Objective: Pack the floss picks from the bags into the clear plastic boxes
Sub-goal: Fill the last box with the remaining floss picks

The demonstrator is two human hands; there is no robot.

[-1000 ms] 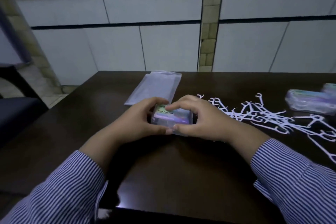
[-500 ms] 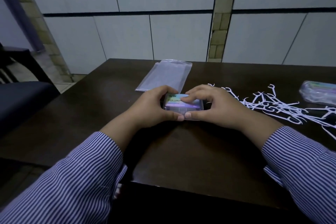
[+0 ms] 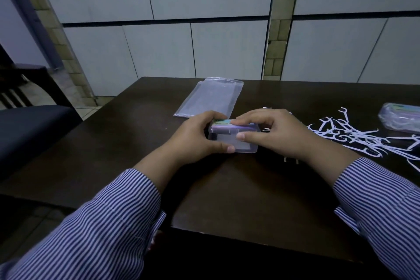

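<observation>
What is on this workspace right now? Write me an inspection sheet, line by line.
Surface: dark wooden table, glossy.
Job's things: clear plastic box at the centre, held by both hands; loose white floss picks scattered to its right; second box at the far right edge; flat clear bag lying behind the held box.
Clutter: nothing seen.
Hands: left hand grips the box's left end; right hand grips its right end, fingers on the lid.
Cables: nothing seen.
Surroundings: tiled wall behind; dark chair at left.
</observation>
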